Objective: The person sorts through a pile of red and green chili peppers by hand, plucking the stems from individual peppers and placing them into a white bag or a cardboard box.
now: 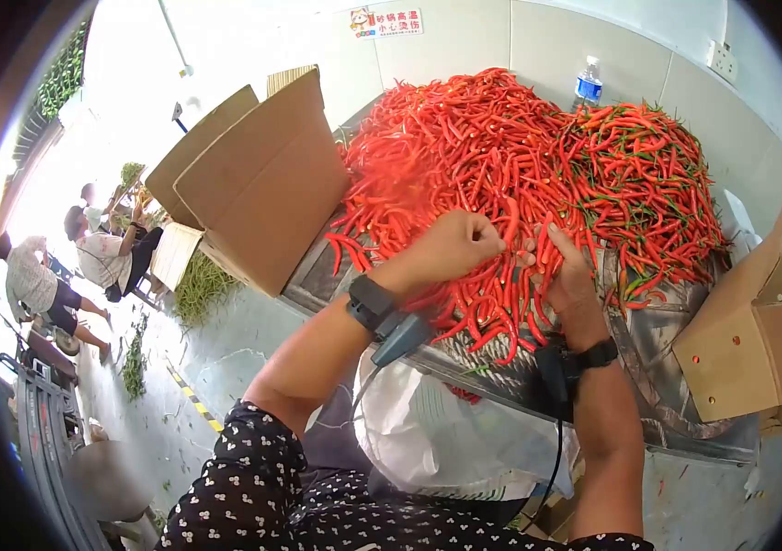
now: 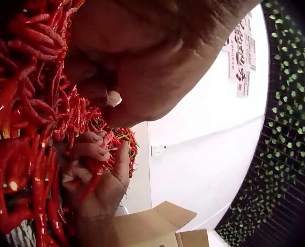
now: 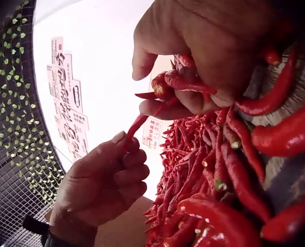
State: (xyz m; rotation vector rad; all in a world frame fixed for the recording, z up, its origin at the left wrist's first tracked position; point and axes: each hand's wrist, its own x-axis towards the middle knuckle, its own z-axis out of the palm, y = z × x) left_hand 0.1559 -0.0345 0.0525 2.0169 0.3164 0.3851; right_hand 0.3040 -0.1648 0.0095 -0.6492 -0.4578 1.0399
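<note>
Black cloth with small white motifs [image 1: 253, 468] covers the person I'm watching, and a pale bag [image 1: 437, 432] sits just this side of the worktop [image 1: 726, 446]. Over its edge, the left hand [image 1: 453, 246] pinches one red chilli [image 3: 135, 127] between thumb and forefinger, the other fingers folded in. The right hand [image 1: 573, 285] grasps a few more chillies [image 3: 163, 85] in its curled fingers, close by the first. I'd say a light fingertip pinch suits such slim pods; a hard squeeze could split them. Better to have the right hand's grip loose, its pods apart and their ends showing, so the left can take them singly. Working low over the loose pods would catch any that slip.

Beyond, at twelve o'clock from the hands, rises the big red heap [image 1: 464, 138]; the green-stalked heap [image 1: 648, 174] touches it at two, and I'd not let the two mingle. A tall cardboard box [image 1: 267, 174] stands at ten o'clock, a lower carton [image 1: 731, 354] between three and four, and farthest, at one, a bottle [image 1: 589, 84] by the wall
</note>
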